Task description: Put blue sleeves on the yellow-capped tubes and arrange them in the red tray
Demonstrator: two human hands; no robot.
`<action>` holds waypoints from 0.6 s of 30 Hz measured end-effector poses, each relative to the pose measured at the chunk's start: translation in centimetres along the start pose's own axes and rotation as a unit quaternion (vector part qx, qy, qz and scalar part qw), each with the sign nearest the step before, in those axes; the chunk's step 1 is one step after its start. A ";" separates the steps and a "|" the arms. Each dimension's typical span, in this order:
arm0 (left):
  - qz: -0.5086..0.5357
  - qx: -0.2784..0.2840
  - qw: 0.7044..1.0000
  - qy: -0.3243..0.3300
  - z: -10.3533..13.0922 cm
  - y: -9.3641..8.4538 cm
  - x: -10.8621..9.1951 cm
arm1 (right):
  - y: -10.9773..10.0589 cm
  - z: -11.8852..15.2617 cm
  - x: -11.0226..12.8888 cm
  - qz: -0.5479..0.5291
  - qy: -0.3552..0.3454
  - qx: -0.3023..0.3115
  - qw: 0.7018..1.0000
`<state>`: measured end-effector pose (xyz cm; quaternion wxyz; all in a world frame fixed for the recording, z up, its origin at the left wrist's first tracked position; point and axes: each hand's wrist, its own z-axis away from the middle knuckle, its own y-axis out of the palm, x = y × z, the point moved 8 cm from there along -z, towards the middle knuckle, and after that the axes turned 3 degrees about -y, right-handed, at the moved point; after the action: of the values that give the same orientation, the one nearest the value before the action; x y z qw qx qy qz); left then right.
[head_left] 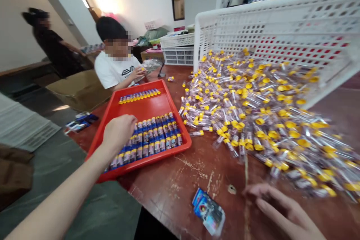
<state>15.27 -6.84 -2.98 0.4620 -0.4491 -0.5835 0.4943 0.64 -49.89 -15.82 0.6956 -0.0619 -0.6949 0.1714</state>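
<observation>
While your left hand point(118, 131) is covering some blue, yellow-capped tubes point(156, 134) in a red plastic tray point(140, 108), its grip hidden, your right hand point(298, 217) is lying half-open beside heaped clear, yellow-capped tubes point(249, 101).

L forearm point(67, 191): bare, long + slim, smooth outline, tapering twd a narrow wrist point(109, 150); cut off by btm-left frame edge. L grip point(119, 129): bare human hand, rounded back, finger detail unclear. R grip point(281, 210): bare human hand too, slim fingers point(277, 195), outlines a bit blurred, cut off at btm-right. Btm ctr: plain, dark-black patch point(153, 227), poss. clothing, can't tell which garment.
</observation>
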 end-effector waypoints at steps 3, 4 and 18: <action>0.089 -0.050 0.942 0.321 10.1 2.0 -10.2 | -2.0 -3.7 3.2 0.292 -0.121 -0.088 0.945; 0.138 -0.087 0.881 0.445 14.6 2.3 -13.1 | -2.0 -5.0 3.6 0.328 -0.123 -0.095 0.932; 0.239 -0.018 0.837 0.493 22.1 7.2 -19.1 | 2.6 -9.5 4.7 0.399 -0.075 -0.062 0.912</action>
<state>-2.71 -28.41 -13.80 0.5477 -0.7670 -0.1619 0.2926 9.49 -44.49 -12.50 0.5094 -0.3639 -0.6719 0.3958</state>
